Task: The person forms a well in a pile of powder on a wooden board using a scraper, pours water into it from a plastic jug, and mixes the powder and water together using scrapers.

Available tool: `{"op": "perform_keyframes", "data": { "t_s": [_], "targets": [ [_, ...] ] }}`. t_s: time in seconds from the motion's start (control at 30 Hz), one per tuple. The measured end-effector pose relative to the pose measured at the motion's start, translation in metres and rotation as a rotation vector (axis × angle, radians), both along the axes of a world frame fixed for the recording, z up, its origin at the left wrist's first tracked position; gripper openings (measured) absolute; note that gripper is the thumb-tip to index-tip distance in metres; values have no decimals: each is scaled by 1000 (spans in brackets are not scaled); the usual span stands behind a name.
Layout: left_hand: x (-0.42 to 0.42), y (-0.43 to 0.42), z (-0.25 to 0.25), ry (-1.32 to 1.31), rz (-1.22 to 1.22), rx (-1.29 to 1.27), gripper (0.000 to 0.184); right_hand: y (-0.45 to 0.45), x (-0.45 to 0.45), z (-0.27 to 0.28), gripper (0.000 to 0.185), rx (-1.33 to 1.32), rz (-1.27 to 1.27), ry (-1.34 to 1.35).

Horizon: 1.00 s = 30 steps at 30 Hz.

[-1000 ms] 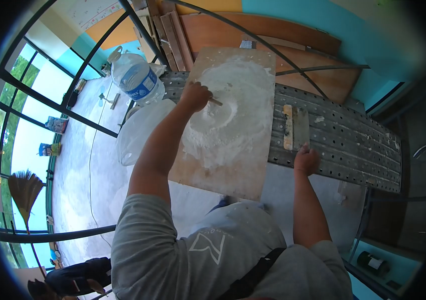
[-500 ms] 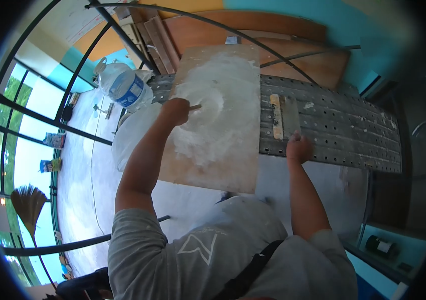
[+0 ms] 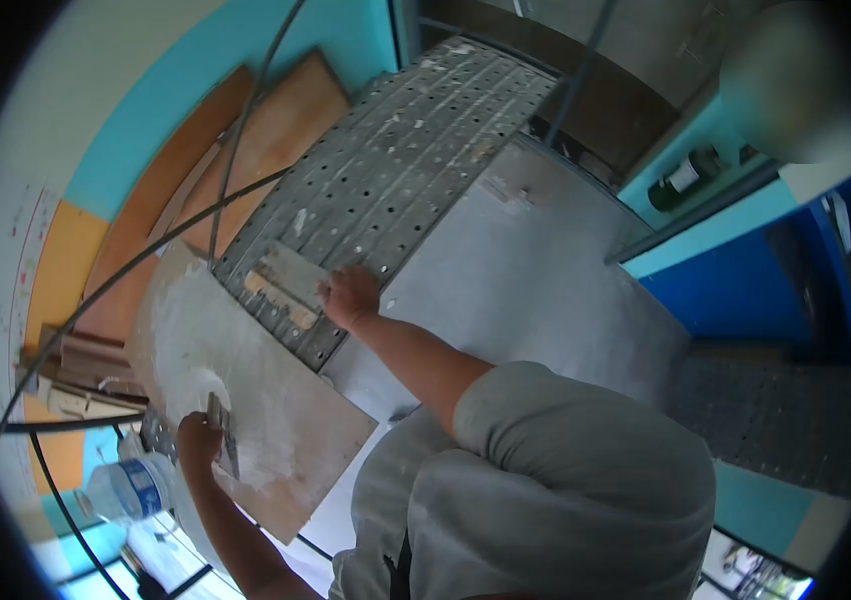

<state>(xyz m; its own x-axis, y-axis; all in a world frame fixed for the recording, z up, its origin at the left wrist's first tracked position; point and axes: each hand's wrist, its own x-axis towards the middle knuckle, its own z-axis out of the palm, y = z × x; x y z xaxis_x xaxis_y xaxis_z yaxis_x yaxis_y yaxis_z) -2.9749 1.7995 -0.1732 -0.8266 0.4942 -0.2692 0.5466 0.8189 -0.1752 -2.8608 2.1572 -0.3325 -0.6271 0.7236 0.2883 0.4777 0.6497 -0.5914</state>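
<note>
My left hand (image 3: 200,440) is closed around the handle of a trowel (image 3: 230,442), its metal blade angled down over a board. White plaster powder or paste (image 3: 191,345) is spread across that board (image 3: 311,440), with a ring-shaped mound near the trowel. To the right, my right hand (image 3: 351,298) has its fingers closed at the edge of a flat finishing trowel (image 3: 298,268) with a wooden handle strip. This second trowel lies on a perforated metal scaffold plank (image 3: 386,165), handle side up.
A large clear plastic bottle (image 3: 131,490) with a blue label stands left of the board. Dark scaffold bars (image 3: 161,265) cross above the work area. Brown wooden panels (image 3: 276,130) lean at the wall. A green bottle (image 3: 684,178) lies on a ledge at the right.
My view has swung to the right, so the board and bottle now appear lower left. The blade of the left-hand trowel has come into view. The right hand stays at the finishing trowel's edge.
</note>
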Motion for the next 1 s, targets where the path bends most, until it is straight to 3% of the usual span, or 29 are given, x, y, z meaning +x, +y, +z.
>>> {"op": "perform_keyframes", "data": {
  "t_s": [0.1,0.17,0.2,0.23,0.27,0.3,0.33,0.4,0.43,0.47,0.5,0.53,0.63,0.7,0.77,0.93,0.97,1.0],
  "targets": [
    [-10,5,5,33,-73,-211,46,8,10,11,34,-97,37,-42],
    [-17,-3,-6,31,-89,-211,36,9,9,18,31,-249,132,-199],
    [-12,-5,-11,22,-40,-127,33,9,5,5,26,-270,152,-290],
    [-8,-4,-12,18,35,-28,30,1,8,4,26,-193,55,-175],
    [2,2,0,-21,149,113,24,3,-3,-28,21,-169,82,-318],
    [23,13,20,132,122,311,18,3,-3,-74,18,106,89,-190],
    [8,3,9,124,256,367,13,3,4,-33,19,-23,176,-214],
    [23,-3,22,186,228,517,36,-3,-3,2,26,-141,153,-301],
    [24,-10,5,265,245,659,42,2,-9,-17,29,-39,145,-259],
    [29,-9,2,299,340,705,41,-8,-10,8,33,-37,121,-285],
    [40,-6,12,234,456,733,42,6,-24,-20,37,0,181,-240],
    [68,-2,46,142,588,766,40,-3,-21,2,41,12,249,-190],
    [122,0,12,186,698,997,38,-23,12,50,48,180,151,-341],
    [167,-4,6,182,766,1176,42,-2,13,34,49,44,348,-239],
    [203,-8,-7,181,930,1337,47,59,-40,-59,47,44,347,-271],
    [283,-22,-34,253,1189,1583,48,25,-58,-40,38,245,655,-27],
    [295,-21,-38,254,1223,1638,49,-2,-60,-27,38,109,839,-10],
    [304,-18,-35,241,1268,1666,51,-46,-49,1,38,-191,1050,-85]
  ]
}}
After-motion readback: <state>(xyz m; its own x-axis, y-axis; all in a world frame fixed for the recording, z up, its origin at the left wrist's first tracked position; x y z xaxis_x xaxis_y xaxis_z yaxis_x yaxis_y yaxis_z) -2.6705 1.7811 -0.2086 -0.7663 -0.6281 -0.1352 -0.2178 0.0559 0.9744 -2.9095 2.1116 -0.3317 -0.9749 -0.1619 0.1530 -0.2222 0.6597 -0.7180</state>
